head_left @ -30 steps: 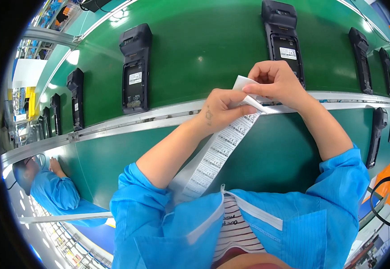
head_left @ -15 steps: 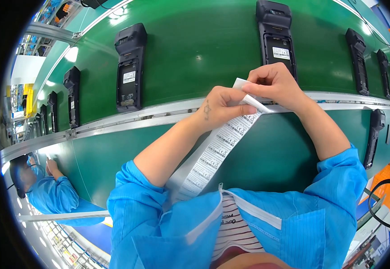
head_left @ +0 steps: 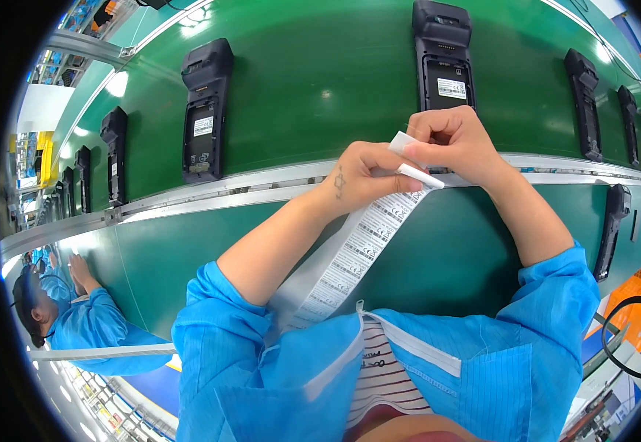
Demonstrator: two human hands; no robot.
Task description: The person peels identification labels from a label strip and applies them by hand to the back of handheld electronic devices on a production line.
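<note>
My left hand (head_left: 368,175) pinches the folded upper end of a strip of printed white labels (head_left: 355,254), which slants down toward my jacket. Just beyond that fold, my right hand (head_left: 455,141) is closed on a small white piece (head_left: 401,142) between thumb and fingers. Whether this piece is a loose label or still joined to the strip, I cannot tell. Past my right hand lies a dark handheld device (head_left: 445,62), its open back bearing a white label; my fingers cover its lower end. A similar device (head_left: 206,110) lies further left.
Several more dark devices lie along the green belt (head_left: 320,81). A metal rail (head_left: 254,193) divides it from the nearer green worktop (head_left: 180,250), where another device (head_left: 612,232) lies at right. A co-worker in blue (head_left: 88,313) sits at far left. An orange crate (head_left: 633,302) stands at right.
The devices on the belt have shifted slightly left. The white piece in my right hand has moved slightly right and now shows a gap from the strip's fold. The co-worker's head has turned.
</note>
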